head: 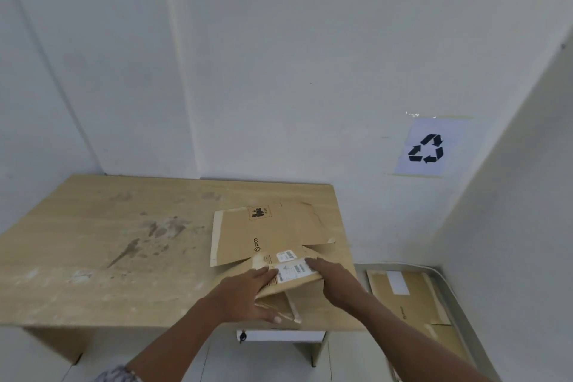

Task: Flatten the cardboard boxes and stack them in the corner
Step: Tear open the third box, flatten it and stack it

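Note:
A brown cardboard box [266, 236] with a black logo and white labels lies nearly flat on the right part of the wooden table [108, 242]. Its near flap [294, 285] is still raised a little off the table. My left hand [251, 295] lies on this flap with straight fingers, thumb at the flap's near edge. My right hand [335, 279] presses the flap's right side with straight fingers beside the white label [293, 270]. On the floor in the right corner lies a stack of flattened boxes [406, 298].
White walls close the table in at the back and left. A recycling sign [426, 149] is taped to the wall above the floor corner. A side wall [511, 226] stands close on the right. A drawer with a key [279, 335] sits under the table.

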Tool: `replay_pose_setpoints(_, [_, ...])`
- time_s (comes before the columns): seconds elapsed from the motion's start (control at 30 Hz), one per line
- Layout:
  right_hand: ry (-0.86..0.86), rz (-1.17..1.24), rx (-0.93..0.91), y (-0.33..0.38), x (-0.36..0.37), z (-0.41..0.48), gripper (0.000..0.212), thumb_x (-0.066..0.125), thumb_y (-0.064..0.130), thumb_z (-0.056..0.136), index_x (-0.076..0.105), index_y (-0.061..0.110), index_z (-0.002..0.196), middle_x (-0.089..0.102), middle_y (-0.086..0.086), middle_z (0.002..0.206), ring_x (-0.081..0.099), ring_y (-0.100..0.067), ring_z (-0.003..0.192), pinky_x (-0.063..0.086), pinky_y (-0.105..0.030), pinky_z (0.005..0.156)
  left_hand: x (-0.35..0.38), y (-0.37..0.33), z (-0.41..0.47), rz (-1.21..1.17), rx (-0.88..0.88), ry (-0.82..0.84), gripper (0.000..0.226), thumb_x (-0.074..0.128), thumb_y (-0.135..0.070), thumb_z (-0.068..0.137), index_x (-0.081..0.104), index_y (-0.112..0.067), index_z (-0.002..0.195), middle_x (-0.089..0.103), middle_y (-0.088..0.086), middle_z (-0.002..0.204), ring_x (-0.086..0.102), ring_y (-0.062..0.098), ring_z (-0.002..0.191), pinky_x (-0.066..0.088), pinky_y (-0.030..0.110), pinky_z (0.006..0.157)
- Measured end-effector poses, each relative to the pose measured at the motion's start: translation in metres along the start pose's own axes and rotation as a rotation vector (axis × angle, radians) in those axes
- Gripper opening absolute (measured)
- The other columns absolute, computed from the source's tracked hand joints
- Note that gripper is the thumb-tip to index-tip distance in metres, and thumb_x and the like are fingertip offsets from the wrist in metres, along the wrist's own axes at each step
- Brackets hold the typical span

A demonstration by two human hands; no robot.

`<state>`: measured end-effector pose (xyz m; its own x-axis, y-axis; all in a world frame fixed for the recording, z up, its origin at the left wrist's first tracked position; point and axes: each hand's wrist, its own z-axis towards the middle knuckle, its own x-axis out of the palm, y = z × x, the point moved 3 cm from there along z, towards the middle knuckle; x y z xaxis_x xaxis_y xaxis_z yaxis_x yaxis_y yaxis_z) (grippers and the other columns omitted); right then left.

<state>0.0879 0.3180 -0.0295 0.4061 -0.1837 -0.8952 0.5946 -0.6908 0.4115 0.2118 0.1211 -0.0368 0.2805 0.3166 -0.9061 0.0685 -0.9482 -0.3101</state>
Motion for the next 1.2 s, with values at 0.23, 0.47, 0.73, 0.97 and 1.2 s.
replay_pose_setpoints(0.23, [-0.040,0.080,-0.016,-0.031,-0.013,-0.017,0.056,0.040,-0.002,0.093,0.047,0.022,0.144,0.054,-0.002,0.142,0.053,-0.021,0.124,0.041,-0.026,0.098,0.003,-0.039,0.006,-0.078,-0.069,0.033,0.110,0.053,-0.087,0.071,0.009,-0.035,0.157,0.018,-0.006,0.165,0.030,0.018,0.146,0.034,0.044,0.113])
replay_pose_setpoints(0.47, [-0.084,0.185,0.033,-0.029,-0.012,-0.009,0.059,0.037,-0.005,0.091,0.047,0.019,0.144,0.055,-0.009,0.140,0.054,-0.025,0.123,0.041,-0.023,0.091,-0.003,-0.036,0.003,-0.301,-0.215,-0.042,0.082,0.053,-0.049,0.083,0.019,-0.032,0.156,0.042,0.003,0.149,0.050,0.024,0.128,0.045,0.038,0.098])
replay_pose_setpoints(0.73, [-0.135,0.182,0.022,0.000,-0.037,0.030,0.066,0.036,-0.005,0.085,0.047,0.022,0.144,0.052,-0.013,0.143,0.053,-0.031,0.124,0.047,-0.033,0.097,-0.047,-0.015,0.005,-0.242,-0.284,-0.233,0.064,0.052,-0.015,0.087,0.034,-0.023,0.149,0.058,-0.001,0.133,0.062,0.020,0.104,0.054,0.036,0.082])
replay_pose_setpoints(0.97, [0.029,-0.240,-0.061,0.015,-0.030,0.036,0.065,0.040,0.003,0.091,0.040,0.038,0.145,0.051,0.006,0.145,0.050,-0.022,0.128,0.046,-0.041,0.098,-0.055,0.024,-0.001,0.286,-0.136,-0.185,0.065,0.040,0.010,0.091,0.039,-0.024,0.146,0.060,0.004,0.131,0.061,0.026,0.111,0.049,0.038,0.087])
replay_pose_setpoints(1.2, [0.140,-0.348,-0.034,0.009,0.008,0.035,0.064,0.041,0.004,0.092,0.035,0.042,0.143,0.051,0.010,0.141,0.052,-0.023,0.122,0.047,-0.042,0.092,-0.014,0.045,-0.003,0.311,-0.085,-0.102,0.065,0.037,0.006,0.093,0.028,-0.019,0.153,0.046,0.004,0.148,0.050,0.026,0.126,0.045,0.043,0.094])
